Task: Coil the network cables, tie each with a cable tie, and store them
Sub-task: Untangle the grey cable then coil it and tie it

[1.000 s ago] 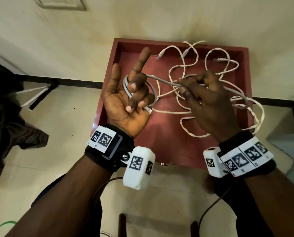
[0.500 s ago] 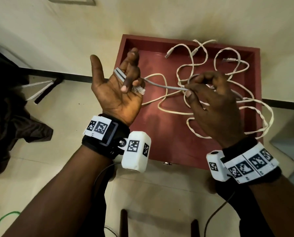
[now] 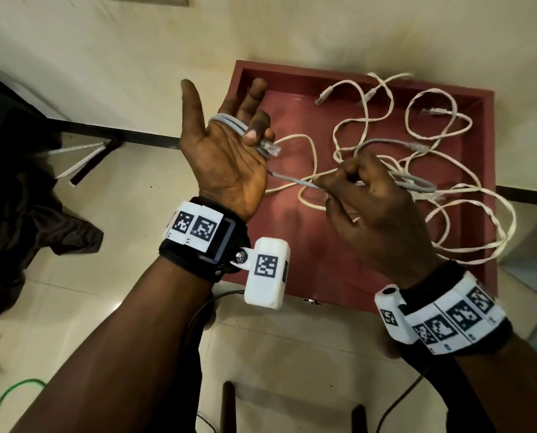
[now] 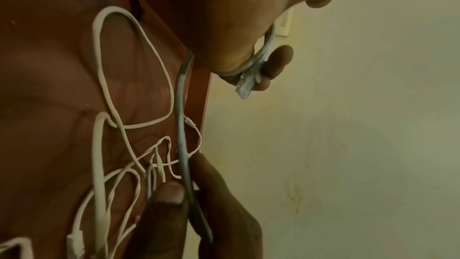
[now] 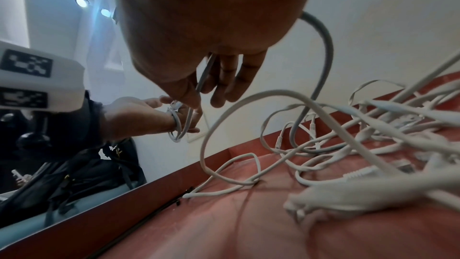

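The grey cable (image 3: 295,180) is looped around your left hand (image 3: 226,157), whose curled fingers (image 3: 254,132) pin its plug, thumb spread. Your right hand (image 3: 376,214) pinches it above the red tray (image 3: 323,276). Slacken, and I expect the loops slip off; white cables (image 3: 448,195) could snag.

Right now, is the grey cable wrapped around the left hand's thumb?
No, the grey cable loops around the left hand's fingers; the thumb sticks up bare.
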